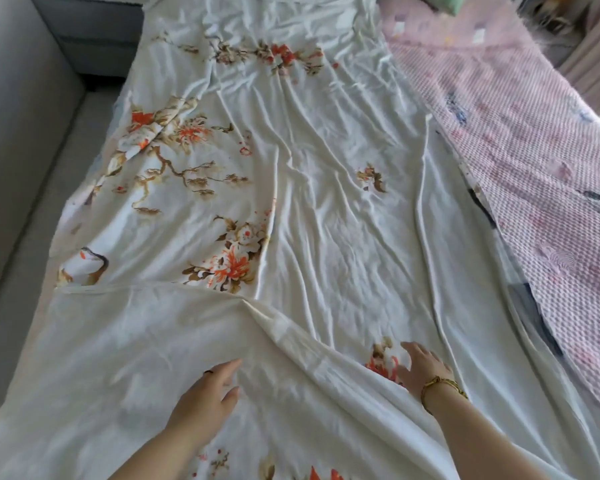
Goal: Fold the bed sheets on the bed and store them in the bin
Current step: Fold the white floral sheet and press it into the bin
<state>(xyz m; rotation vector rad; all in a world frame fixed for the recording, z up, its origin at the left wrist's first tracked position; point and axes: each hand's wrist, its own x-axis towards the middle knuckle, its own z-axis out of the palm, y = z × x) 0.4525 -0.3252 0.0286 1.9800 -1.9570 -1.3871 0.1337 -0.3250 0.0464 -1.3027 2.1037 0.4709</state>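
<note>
Bed sheet (326, 202): spread lengthwise, fills the centre of frame. Its lower-left part is turned over as a flap (118, 341) showing the plain reverse. Thin satiny cloth, white with orange-brown floral print, fine creases, slight sheen. Judgement: light, limp, slippery. It will slide on itself and won't keep a fold unless smoothed, so take it by the corners or hemmed edge, not mid-panel. Left hand (205, 400) lies flat on the flap, fingers straight, holding nothing. Right hand (423, 365), bracelet (442, 384) at the wrist, lies flat on the print beside the flap edge, fingers spread. Pink blanket (534, 168), nubbly waffle texture, along right of frame. Bin not in view.
</note>
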